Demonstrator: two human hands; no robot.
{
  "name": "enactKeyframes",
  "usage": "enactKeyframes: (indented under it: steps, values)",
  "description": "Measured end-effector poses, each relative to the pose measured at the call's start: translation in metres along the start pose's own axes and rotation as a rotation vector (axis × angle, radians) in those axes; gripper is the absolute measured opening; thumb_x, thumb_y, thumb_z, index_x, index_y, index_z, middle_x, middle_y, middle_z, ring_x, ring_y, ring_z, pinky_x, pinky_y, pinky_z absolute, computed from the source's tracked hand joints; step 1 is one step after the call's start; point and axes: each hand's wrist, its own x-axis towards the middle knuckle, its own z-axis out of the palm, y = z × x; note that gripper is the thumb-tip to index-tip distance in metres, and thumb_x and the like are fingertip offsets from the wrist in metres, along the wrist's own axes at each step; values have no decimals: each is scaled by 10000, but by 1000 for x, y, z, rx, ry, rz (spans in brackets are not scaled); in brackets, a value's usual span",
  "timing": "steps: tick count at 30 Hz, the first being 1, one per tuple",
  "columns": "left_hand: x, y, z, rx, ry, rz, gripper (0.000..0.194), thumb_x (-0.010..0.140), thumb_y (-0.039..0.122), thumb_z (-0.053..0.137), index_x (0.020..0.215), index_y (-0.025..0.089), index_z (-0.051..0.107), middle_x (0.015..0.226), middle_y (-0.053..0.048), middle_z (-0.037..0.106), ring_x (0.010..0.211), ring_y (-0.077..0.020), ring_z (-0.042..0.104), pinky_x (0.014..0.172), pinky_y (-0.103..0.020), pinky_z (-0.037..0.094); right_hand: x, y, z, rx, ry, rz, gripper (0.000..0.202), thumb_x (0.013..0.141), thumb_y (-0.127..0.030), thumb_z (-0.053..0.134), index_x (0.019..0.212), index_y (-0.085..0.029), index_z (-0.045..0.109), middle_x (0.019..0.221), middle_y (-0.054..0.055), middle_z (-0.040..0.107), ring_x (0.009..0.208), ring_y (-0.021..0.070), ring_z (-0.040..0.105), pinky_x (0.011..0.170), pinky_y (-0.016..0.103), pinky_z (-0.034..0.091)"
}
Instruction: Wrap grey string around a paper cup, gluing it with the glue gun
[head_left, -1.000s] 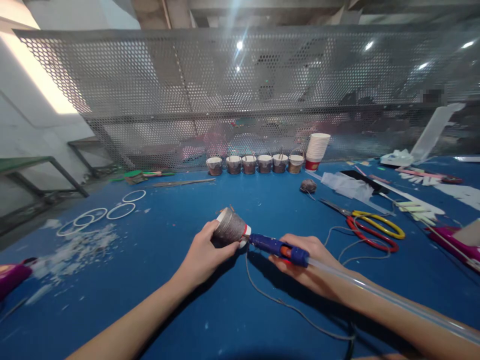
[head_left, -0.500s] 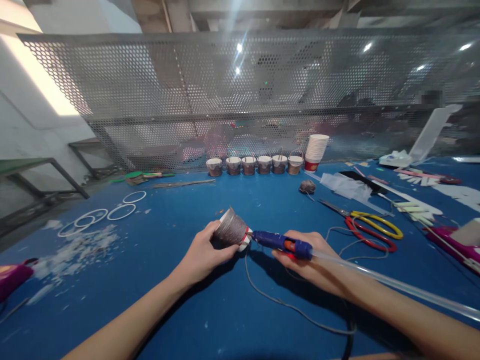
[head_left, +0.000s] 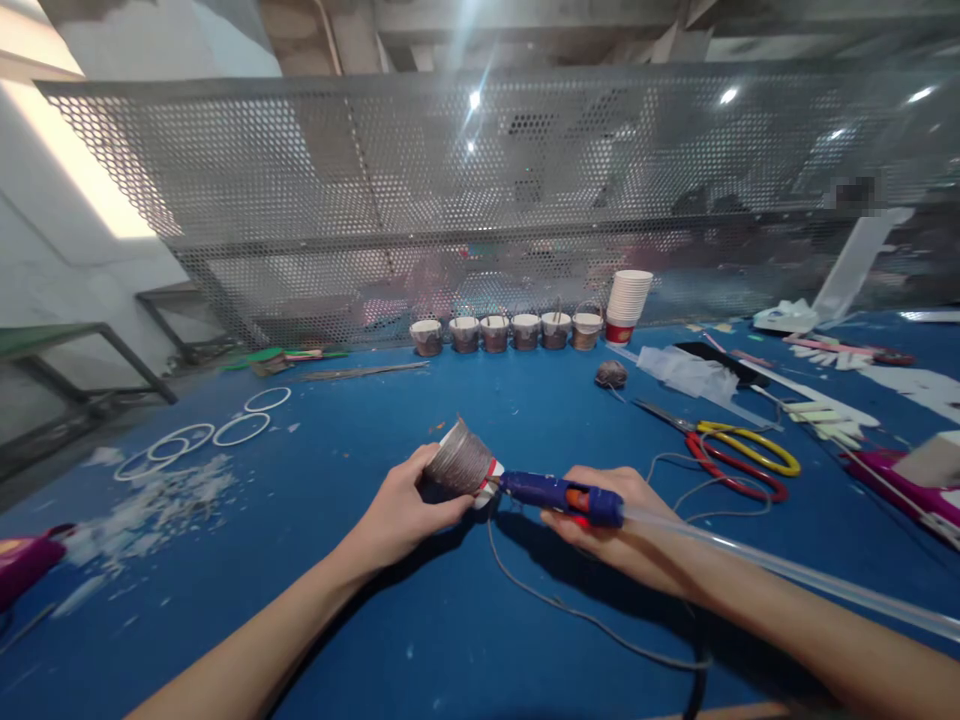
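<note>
In my left hand [head_left: 409,505] is a paper cup [head_left: 459,460] wrapped in grey-brown cord, tilted on its side with its base toward the right. A red and white band shows near the base. My right hand [head_left: 611,520] grips a blue glue gun [head_left: 559,495], its nozzle at the cup's base beside the wrapping. A long clear glue stick [head_left: 750,555] runs out of the gun's back. Loose grey cord [head_left: 555,604] trails from the cup across the blue table [head_left: 420,640]. The fingers behind the cup and the gun's handle are partly hidden.
Several cord-wrapped cups [head_left: 495,335] line the back beside a stack of paper cups [head_left: 628,305]. Scissors [head_left: 739,460] and a cord ball [head_left: 611,375] lie right. White rings [head_left: 241,430] and scraps [head_left: 157,510] lie left. A perforated metal screen [head_left: 420,180] stands behind.
The view has shifted very slightly. My left hand still holds the cup, and the glue gun's nozzle stays at its base with hardly any movement.
</note>
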Motion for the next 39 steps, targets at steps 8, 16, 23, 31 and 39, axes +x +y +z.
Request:
enactKeyframes:
  steps: [8,16,23,31,39]
  values:
    - [-1,3,-2,-5,-25,30,282,703,265,672,960,151,675,1005,-80,683,911,-212,647,868,-345,495,1,-2,-4,74,-39,147,287,804,-406,555,617,-191,515,526,-31,495,464,91,386,462,221,289]
    - [-2,1,-5,17,-49,18,288,705,282,671,968,165,672,971,-64,685,883,-213,644,854,-357,506,3,-3,-9,167,-71,231,277,792,-404,572,622,-189,532,518,-40,473,473,92,377,451,226,282]
    - [-3,2,-7,21,-72,42,267,722,276,672,970,176,679,970,-56,688,872,-203,651,836,-336,509,1,-5,-8,192,-83,258,282,764,-403,597,599,-195,502,506,-40,468,467,91,372,433,221,280]
    - [-3,-1,-8,10,-78,23,314,703,279,697,998,171,685,954,-68,715,836,-219,664,785,-336,534,3,-2,-15,197,-65,266,292,775,-433,571,616,-189,570,514,-38,462,476,97,382,440,216,315]
    - [-4,-1,-9,21,-108,5,340,701,286,702,1022,175,681,984,-70,715,877,-224,665,808,-332,534,3,-2,-17,204,-101,232,276,799,-406,580,630,-192,625,505,-41,425,473,98,355,421,212,302]
